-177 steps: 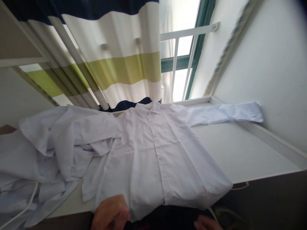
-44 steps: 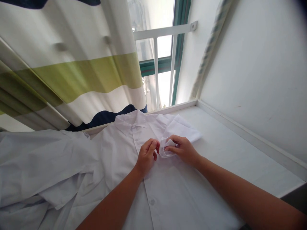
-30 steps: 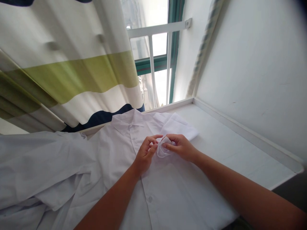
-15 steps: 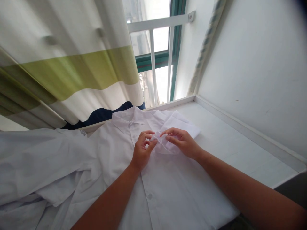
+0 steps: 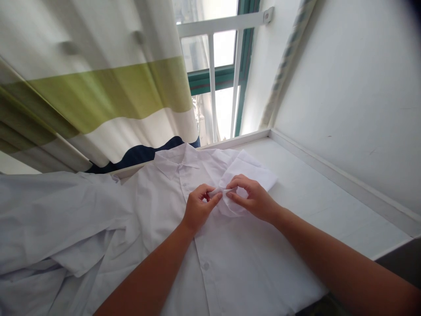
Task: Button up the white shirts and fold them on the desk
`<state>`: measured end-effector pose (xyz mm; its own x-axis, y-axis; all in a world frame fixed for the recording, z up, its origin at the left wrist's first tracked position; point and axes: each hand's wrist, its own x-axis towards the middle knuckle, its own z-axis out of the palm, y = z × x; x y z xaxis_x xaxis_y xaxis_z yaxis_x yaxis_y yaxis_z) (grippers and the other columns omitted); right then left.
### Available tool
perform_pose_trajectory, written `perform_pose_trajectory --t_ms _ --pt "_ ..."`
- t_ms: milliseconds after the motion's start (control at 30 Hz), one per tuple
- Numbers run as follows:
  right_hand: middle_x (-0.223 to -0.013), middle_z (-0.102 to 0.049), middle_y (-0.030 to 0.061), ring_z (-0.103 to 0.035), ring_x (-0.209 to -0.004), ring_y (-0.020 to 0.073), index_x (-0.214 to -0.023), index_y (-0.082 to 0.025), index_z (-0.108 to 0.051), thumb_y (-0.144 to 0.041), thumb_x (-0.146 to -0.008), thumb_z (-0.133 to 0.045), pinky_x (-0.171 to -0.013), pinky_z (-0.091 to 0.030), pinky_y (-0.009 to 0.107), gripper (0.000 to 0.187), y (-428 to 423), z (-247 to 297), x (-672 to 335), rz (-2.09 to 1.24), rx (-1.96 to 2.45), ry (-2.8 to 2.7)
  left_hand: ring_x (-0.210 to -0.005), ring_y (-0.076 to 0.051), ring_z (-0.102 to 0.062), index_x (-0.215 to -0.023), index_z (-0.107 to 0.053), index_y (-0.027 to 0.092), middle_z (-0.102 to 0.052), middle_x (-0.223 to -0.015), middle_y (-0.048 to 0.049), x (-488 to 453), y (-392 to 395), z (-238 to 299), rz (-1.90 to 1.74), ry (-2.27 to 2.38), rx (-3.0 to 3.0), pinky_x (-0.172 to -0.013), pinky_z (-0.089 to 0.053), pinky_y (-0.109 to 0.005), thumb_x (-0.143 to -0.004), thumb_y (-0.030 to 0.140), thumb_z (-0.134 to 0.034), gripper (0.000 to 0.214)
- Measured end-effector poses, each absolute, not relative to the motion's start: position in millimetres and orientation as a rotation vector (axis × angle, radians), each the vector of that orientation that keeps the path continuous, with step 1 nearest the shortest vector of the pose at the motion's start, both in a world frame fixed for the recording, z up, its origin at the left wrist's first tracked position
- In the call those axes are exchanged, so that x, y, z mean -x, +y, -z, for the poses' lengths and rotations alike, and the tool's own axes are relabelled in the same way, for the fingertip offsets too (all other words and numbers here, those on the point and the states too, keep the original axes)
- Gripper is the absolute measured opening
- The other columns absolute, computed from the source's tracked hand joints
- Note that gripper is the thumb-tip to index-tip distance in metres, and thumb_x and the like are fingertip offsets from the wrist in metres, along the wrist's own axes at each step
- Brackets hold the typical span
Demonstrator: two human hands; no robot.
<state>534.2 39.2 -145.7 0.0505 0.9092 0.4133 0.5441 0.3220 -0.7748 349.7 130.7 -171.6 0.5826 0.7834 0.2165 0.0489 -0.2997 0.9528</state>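
A white button-up shirt (image 5: 250, 259) lies front side up, its collar (image 5: 176, 161) pointing to the window. One sleeve (image 5: 248, 169) is folded in over the chest, and its end lies between my hands. My left hand (image 5: 200, 206) pinches the sleeve's edge between thumb and fingers. Facing it, my right hand (image 5: 251, 197) pinches the same edge a short way to the right, fingers bent. The cloth between the fingertips is gathered and slightly raised. A button (image 5: 205, 266) shows on the placket below my left wrist.
More white clothing (image 5: 55, 219) lies rumpled at the left. The white board surface (image 5: 312, 202) has a raised rim along the wall. Behind it hang a striped curtain (image 5: 115, 92) and a white window railing (image 5: 223, 24).
My fingers have closed more tightly on the sleeve edge, and the cloth between them is drawn straighter. My left hand has shifted slightly to the right. The camera view has moved a little.
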Motion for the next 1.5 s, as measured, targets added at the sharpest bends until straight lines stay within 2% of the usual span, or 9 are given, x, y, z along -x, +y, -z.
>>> perform_pose_trajectory --t_ms 300,467,633,833,1000,1267,1500 --pt "-0.077 -0.063 0.0029 -0.056 -0.080 0.0213 -0.086 -0.022 -0.064 -0.026 -0.090 -0.066 -0.080 -0.044 0.038 0.006 42.3 151.0 -531.1 -0.185 1.432 -1.661 -0.075 -0.015 -0.057 -0.082 -0.074 0.016 -0.066 -0.079 -0.0035 -349.9 124.0 163.2 -0.827 0.619 -1.682 -0.070 -0.046 -0.026 -0.091 0.040 -0.064 0.027" --pt "-0.077 -0.065 0.0027 -0.058 -0.079 0.0206 -0.086 -0.022 -0.066 -0.028 -0.091 -0.066 -0.081 -0.044 0.039 0.007 41.0 152.1 -529.8 -0.240 1.416 -1.654 -0.078 -0.017 -0.060 -0.088 -0.075 0.017 -0.068 -0.084 -0.0041 -351.9 120.6 165.5 -0.751 0.616 -1.621 -0.070 -0.048 -0.026 -0.082 0.040 -0.075 0.024" --pt "-0.081 -0.068 0.0036 -0.059 -0.081 0.0208 -0.090 -0.023 -0.068 -0.033 -0.095 -0.062 -0.079 -0.046 0.037 0.013 40.7 151.0 -533.1 -0.358 1.380 -1.674 -0.080 -0.016 -0.060 -0.090 -0.074 0.016 -0.068 -0.087 -0.0045 -353.6 122.1 170.9 -0.724 0.599 -1.574 -0.072 -0.049 -0.026 -0.085 0.035 -0.072 0.020" --pt "-0.081 -0.066 0.0031 -0.057 -0.082 0.0213 -0.094 -0.023 -0.068 -0.031 -0.091 -0.067 -0.083 -0.044 0.039 0.008 43.0 154.2 -538.6 -0.246 1.401 -1.787 -0.076 -0.015 -0.059 -0.088 -0.072 0.015 -0.066 -0.084 -0.0029 -354.2 125.3 170.2 -0.675 0.586 -1.506 -0.070 -0.047 -0.025 -0.081 0.030 -0.074 0.018" --pt "-0.077 -0.062 0.0016 -0.055 -0.078 0.0202 -0.094 -0.023 -0.065 -0.024 -0.090 -0.066 -0.082 -0.041 0.038 0.004 44.2 156.9 -539.8 -0.171 1.393 -1.858 -0.069 -0.012 -0.056 -0.088 -0.069 0.014 -0.063 -0.080 -0.0010 -353.3 127.4 170.7 -0.613 0.592 -1.493 -0.065 -0.044 -0.023 -0.082 0.033 -0.073 0.020" --pt "-0.083 -0.065 0.0021 -0.057 -0.081 0.0194 -0.100 -0.024 -0.066 -0.025 -0.093 -0.063 -0.084 -0.038 0.037 0.007 43.8 158.9 -542.7 -0.092 1.358 -1.940 -0.069 -0.012 -0.055 -0.090 -0.069 0.015 -0.062 -0.079 -0.0006 -351.9 128.6 168.9 -0.565 0.586 -1.472 -0.065 -0.043 -0.023 -0.081 0.039 -0.073 0.026" --pt "-0.075 -0.063 0.0004 -0.056 -0.077 0.0182 -0.094 -0.024 -0.067 -0.024 -0.095 -0.060 -0.084 -0.036 0.038 0.007 43.8 158.4 -547.1 0.052 1.280 -2.054 -0.066 -0.010 -0.049 -0.089 -0.068 0.014 -0.058 -0.075 0.0005 -352.3 128.3 169.6 -0.547 0.594 -1.534 -0.061 -0.039 -0.021 -0.082 0.037 -0.072 0.024"
